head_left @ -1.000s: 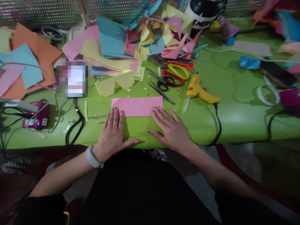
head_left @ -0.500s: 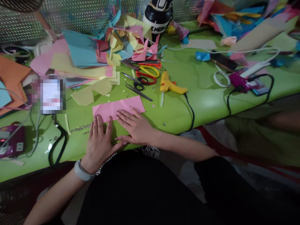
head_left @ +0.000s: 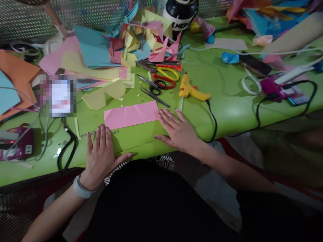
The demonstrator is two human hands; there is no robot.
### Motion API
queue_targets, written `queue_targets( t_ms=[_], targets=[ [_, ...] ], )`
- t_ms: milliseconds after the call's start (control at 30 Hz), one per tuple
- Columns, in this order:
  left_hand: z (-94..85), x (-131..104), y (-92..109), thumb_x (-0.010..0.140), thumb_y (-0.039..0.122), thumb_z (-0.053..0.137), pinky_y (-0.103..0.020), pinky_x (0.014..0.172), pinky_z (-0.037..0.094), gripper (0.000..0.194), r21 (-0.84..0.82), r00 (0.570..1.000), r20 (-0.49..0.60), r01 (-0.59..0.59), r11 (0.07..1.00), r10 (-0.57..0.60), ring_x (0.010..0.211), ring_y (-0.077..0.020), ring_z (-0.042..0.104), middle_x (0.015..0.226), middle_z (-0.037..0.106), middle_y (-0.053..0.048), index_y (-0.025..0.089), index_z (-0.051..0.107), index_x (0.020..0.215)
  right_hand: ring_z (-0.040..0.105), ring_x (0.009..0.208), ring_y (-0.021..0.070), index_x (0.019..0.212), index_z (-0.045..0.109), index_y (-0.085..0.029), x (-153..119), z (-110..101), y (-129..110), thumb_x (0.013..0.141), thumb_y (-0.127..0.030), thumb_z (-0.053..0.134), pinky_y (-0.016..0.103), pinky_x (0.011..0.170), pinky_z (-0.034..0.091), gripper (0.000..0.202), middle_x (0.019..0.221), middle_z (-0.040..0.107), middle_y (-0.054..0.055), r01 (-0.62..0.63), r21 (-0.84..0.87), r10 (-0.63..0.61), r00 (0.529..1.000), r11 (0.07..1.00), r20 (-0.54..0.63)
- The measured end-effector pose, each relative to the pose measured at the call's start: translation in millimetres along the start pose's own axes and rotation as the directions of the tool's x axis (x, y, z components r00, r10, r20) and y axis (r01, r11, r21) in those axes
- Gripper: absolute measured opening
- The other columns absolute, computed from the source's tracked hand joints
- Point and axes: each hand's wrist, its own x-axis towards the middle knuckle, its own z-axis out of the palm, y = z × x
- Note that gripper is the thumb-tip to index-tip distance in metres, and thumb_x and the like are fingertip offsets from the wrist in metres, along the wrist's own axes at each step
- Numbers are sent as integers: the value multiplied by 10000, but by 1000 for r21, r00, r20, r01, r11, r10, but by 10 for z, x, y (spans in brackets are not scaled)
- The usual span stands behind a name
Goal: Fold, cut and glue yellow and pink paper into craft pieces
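Note:
A pink paper strip [head_left: 132, 115], lightly creased, lies flat on the green table [head_left: 136, 138] in front of me. My left hand [head_left: 100, 153] rests palm down at the strip's lower left corner, fingers stretched out and thumb spread. At the strip's right end lies my right hand [head_left: 179, 129], also flat, its fingertips by the edge of the paper. Neither hand grips anything. Just beyond the strip are black-handled scissors [head_left: 154, 88] and a yellow glue gun [head_left: 191, 90].
Yellow paper offcuts [head_left: 103, 94] and a heap of coloured paper scraps [head_left: 131, 40] lie behind. A pixelated phone-like device [head_left: 61, 97] with a black strap stands left. Purple power strips [head_left: 274, 88] with cables sit at both sides. A black bottle [head_left: 179, 15] stands at the back.
My right hand has slid right, off the middle of the strip to its right end. My left hand has shifted slightly left. The view has moved a little, and more of the strip shows.

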Motion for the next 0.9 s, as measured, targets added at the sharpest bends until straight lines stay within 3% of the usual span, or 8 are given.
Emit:
queue_targets(
  t_ms=[200, 300, 367, 433, 533, 633, 767, 900],
  targets=[
    [-200, 111, -244, 844, 849, 234, -526, 1189, 223, 1084, 21, 999, 30, 33, 999, -33, 1413, -397, 392, 1464, 454, -312, -34, 422, 1443, 325, 1467, 289, 1527, 337, -68, 165, 28, -149, 978, -672, 215, 537, 1213, 208, 826, 1544, 380, 187, -27, 42, 26, 1000, 999, 13],
    [-374, 304, -288, 908, 747, 323, -516, 1086, 365, 838, 43, 996, -26, 86, 995, -85, 1349, -392, 461, 1399, 546, -248, 62, 568, 1323, 339, 1460, 295, 1512, 368, -65, 260, 99, -194, 991, -649, 187, 555, 1208, 205, 803, 1538, 393, 189, -22, 53, 22, 1000, 998, 5],
    [-459, 484, -249, 965, 629, 348, -441, 898, 477, 620, 30, 997, 7, 78, 996, -79, 1138, -344, 605, 1189, 669, -194, 122, 661, 1137, 346, 1457, 294, 1497, 395, -69, 294, 120, -188, 1001, -626, 205, 554, 1205, 217, 770, 1540, 396, 183, -10, 57, 9, 1000, 998, 16],
    [-494, 689, -184, 983, 545, 377, -342, 708, 471, 496, -53, 992, 122, 39, 998, -32, 907, -261, 652, 1005, 701, -138, 149, 674, 991, 355, 1453, 296, 1470, 437, -67, 313, 80, -159, 1007, -598, 257, 533, 1203, 245, 727, 1544, 399, 178, 3, 62, -4, 1000, 998, 18],
    [-468, 980, -108, 938, 482, 495, -293, 622, 394, 364, -178, 975, 222, 21, 984, 19, 778, -203, 610, 840, 686, -83, 171, 640, 816, 400, 1422, 318, 1398, 526, -63, 387, -108, -110, 997, -542, 390, 490, 1168, 334, 640, 1519, 447, 185, -20, 93, 21, 1000, 995, -3],
    [-405, 1176, -98, 896, 453, 546, -278, 590, 349, 350, -258, 947, 318, 43, 965, 43, 653, -156, 548, 701, 640, -39, 184, 581, 673, 638, 1153, 312, 1175, 679, -110, 614, -331, -95, 979, -479, 478, 454, 959, 523, 464, 1224, 683, 176, -160, 246, 142, 986, 956, 89],
    [-318, 1272, -157, 859, 505, 565, -267, 567, 348, 424, -336, 898, 438, 136, 932, 27, 554, -131, 516, 560, 579, -9, 194, 541, 571, 699, 608, 181, 801, 671, -161, 1095, -394, -110, 927, -469, 584, 295, 604, 555, 344, 683, 716, 61, -353, 570, 1, 851, 742, 525],
    [-241, 1278, -243, 816, 488, 614, -257, 575, 412, 376, -451, 848, 530, 261, 854, 21, 524, -132, 574, 529, 614, -8, 196, 589, 581, 654, 488, 131, 627, 584, -170, 1451, -270, -91, 883, -378, 675, 225, 475, 489, 342, 559, 665, 22, -491, 544, -95, 677, 680, 730]
  ],
)
